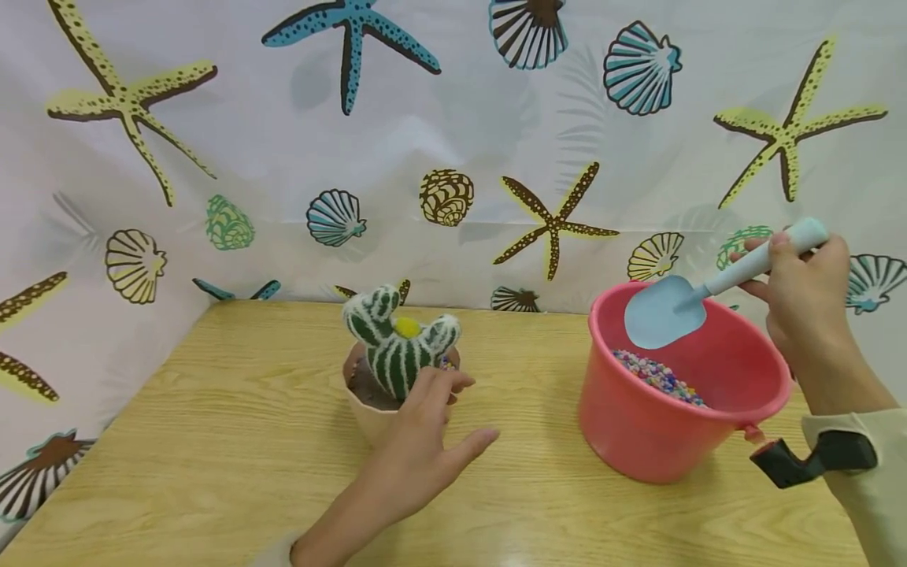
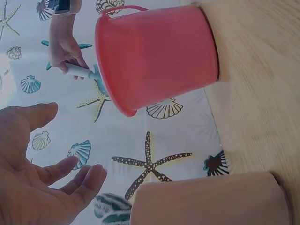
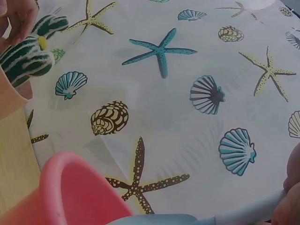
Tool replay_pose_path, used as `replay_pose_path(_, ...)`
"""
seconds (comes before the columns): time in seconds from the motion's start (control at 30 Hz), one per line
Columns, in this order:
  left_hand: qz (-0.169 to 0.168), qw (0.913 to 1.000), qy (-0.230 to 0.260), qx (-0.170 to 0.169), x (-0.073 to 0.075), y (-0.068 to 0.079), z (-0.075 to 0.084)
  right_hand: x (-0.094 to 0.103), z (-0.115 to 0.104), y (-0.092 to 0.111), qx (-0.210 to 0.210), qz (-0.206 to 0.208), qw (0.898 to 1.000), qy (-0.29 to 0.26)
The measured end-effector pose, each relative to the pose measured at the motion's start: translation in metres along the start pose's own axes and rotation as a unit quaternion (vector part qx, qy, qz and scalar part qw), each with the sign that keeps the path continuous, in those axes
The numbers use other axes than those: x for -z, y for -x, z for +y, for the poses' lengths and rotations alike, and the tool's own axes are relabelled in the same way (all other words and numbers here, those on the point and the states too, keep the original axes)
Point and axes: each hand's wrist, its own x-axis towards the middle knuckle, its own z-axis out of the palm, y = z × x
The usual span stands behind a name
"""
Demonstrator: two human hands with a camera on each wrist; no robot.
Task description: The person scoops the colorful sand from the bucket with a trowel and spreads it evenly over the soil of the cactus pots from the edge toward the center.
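Observation:
My right hand [image 1: 811,295] grips the white handle of a light blue toy shovel [image 1: 662,313]. Its blade is tilted over the mouth of a pink bucket [image 1: 638,429], above small multicoloured pebbles [image 1: 659,376] inside. No pebbles show on the blade's visible face. To the left stands a beige flowerpot [image 1: 372,417] with a green and white knitted cactus [image 1: 397,364] topped by a yellow flower. Dark soil and a few coloured pebbles surround the cactus. My left hand [image 1: 425,453] hovers at the pot's near right side, fingers loosely bent and holding nothing, as the left wrist view also shows.
The wooden table [image 1: 212,441] carries the pot and the bucket, with a gap between them. Behind it hangs a white curtain [image 1: 439,134] printed with shells and starfish. A dark strap device [image 1: 815,458] sits on the right wrist, close to the bucket's rim.

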Motion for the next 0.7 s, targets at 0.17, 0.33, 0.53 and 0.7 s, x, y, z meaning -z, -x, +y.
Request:
replay_pose_path(0.17,-0.006,0.9999,0.008,-0.011,-0.005,-0.009,0.003,0.008,0.006,-0.001,-0.009,-0.008,1.0,0.021)
replay_pose_path(0.33,-0.018,0.9992,0.03,-0.018,-0.011,-0.02,0.007,-0.01,-0.015,0.031,-0.029,0.005,0.998,0.048)
replay_pose_path(0.53,-0.033,0.9977,0.055,-0.023,-0.019,-0.033,0.012,-0.001,0.005,0.019,-0.031,0.002,0.994,0.107)
replay_pose_path(0.7,-0.044,0.996,0.071,-0.031,-0.027,-0.046,0.012,0.005,0.019,0.007,-0.023,0.002,0.98,0.197)
